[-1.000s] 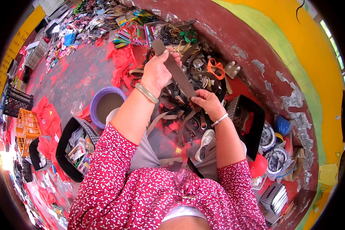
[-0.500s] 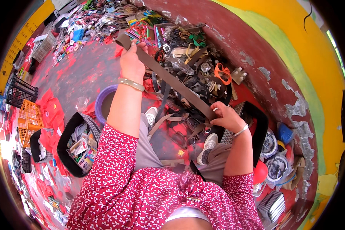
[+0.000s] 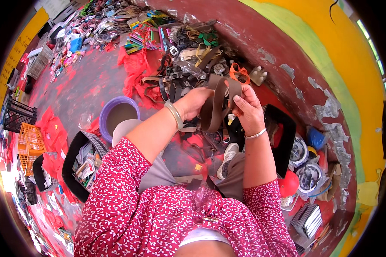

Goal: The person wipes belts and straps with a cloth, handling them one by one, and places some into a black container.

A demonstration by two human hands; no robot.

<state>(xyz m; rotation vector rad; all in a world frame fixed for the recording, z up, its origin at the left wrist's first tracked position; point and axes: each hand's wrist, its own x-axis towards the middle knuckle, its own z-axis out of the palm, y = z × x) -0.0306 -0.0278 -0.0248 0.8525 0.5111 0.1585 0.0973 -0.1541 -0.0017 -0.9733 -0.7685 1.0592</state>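
A wide brown strap (image 3: 212,112), like a plain belt band, hangs in loose loops in front of me. My right hand (image 3: 249,109) pinches one loop of it between thumb and fingers. My left hand (image 3: 196,103) is closed at the strap's other side; its fingertips are hidden behind the band. Beyond and below my hands lies a heap of belts and straps (image 3: 176,88), dark and tan, some with buckles. An orange strap loop (image 3: 239,73) lies at the heap's right, beside the wall.
A purple-rimmed tub (image 3: 102,122) stands left of my knees. Black-rimmed baskets flank me, one with packaged goods (image 3: 68,171), the other (image 3: 287,145) by the wall (image 3: 313,103). Orange (image 3: 30,143) and black crates (image 3: 19,113) stand far left. Red sheeting (image 3: 135,70) lies ahead.
The strap was stretched diagonally between my hands; now it is slack and looped. My left hand has come down and right, close to my right hand, which has risen slightly.
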